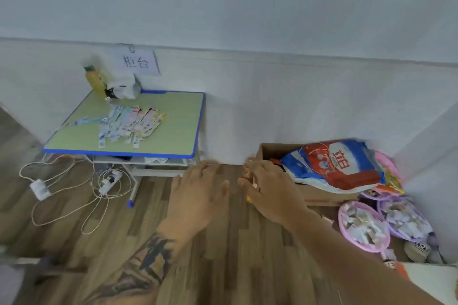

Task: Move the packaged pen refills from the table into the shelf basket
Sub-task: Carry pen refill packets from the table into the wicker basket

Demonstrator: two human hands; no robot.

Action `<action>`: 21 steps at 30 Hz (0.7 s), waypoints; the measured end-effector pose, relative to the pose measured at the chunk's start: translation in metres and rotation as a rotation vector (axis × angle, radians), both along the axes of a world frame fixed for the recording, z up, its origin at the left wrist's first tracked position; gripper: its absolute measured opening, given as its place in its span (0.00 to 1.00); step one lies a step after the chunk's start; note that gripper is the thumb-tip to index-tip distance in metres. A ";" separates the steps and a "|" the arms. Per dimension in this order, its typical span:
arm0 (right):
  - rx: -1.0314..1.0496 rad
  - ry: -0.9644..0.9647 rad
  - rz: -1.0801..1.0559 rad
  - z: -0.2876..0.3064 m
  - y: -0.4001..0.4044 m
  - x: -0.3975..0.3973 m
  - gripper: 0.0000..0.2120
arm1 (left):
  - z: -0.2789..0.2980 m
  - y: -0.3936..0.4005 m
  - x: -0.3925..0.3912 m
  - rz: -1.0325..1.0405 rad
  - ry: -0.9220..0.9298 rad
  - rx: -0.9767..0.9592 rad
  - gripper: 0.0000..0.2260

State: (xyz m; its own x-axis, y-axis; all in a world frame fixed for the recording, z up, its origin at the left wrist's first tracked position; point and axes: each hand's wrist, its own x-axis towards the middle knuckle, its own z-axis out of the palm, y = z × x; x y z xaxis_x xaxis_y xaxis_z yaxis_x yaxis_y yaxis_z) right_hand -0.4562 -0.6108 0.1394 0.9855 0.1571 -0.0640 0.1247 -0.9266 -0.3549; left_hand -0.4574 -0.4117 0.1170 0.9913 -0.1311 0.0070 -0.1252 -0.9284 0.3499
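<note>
Several packaged pen refills [131,124] lie fanned out on the small green table with a blue edge [173,131] at the left by the wall. Both my hands hover over the wooden floor, to the right of the table and apart from it. My left hand [198,188] is open with its fingers spread and holds nothing. My right hand [267,188] has its fingers curled round a small orange and yellow thing [248,197], too blurred to name. A pink basket [361,225] and a purple basket [406,220], both with small items inside, sit at the lower right.
A cardboard box [265,153] holds a red, white and blue bag [334,166] just past my right hand. A yellow bottle [95,79] and a white bag [124,86] stand at the table's back. A power strip and cables [74,188] lie on the floor under the table.
</note>
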 end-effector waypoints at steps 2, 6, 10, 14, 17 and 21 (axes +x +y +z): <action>0.011 0.021 0.044 -0.008 0.045 0.007 0.23 | -0.006 0.041 0.000 0.057 -0.010 -0.029 0.31; 0.081 0.087 0.067 -0.017 0.127 0.016 0.23 | -0.023 0.114 -0.003 0.124 0.069 -0.038 0.21; 0.115 0.174 0.112 -0.029 0.183 0.024 0.26 | -0.032 0.166 -0.007 0.194 0.118 -0.031 0.24; 0.092 0.231 0.167 -0.038 0.212 0.045 0.25 | -0.044 0.193 0.003 0.277 0.144 -0.059 0.24; 0.086 0.245 0.200 -0.050 0.225 0.068 0.26 | -0.052 0.202 0.017 0.313 0.166 -0.072 0.26; 0.058 0.237 0.264 -0.071 0.240 0.111 0.28 | -0.055 0.216 0.049 0.350 0.166 -0.043 0.26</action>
